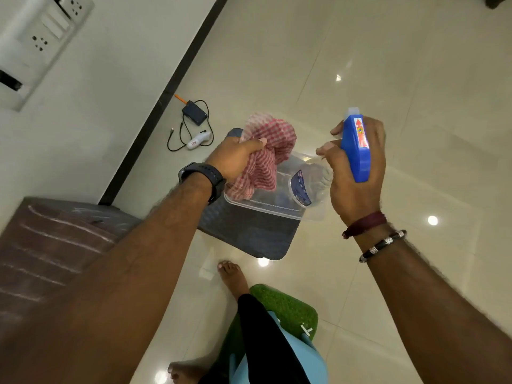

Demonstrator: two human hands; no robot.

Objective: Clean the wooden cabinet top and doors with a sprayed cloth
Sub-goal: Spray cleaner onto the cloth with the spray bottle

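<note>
A bunched red-and-white checked cloth [267,151] is clenched in the left hand [235,159] above the floor; a blue plastic spray bottle [356,146] is gripped by the right hand [357,173]. Spray could be wasted on the floor if the nozzle is misaimed.

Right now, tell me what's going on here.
A person stands on a tiled floor. The left hand bunches a red checked cloth; the right hand holds a blue spray bottle beside it. The wooden cabinet sits at lower left, with nothing touching it.
</note>
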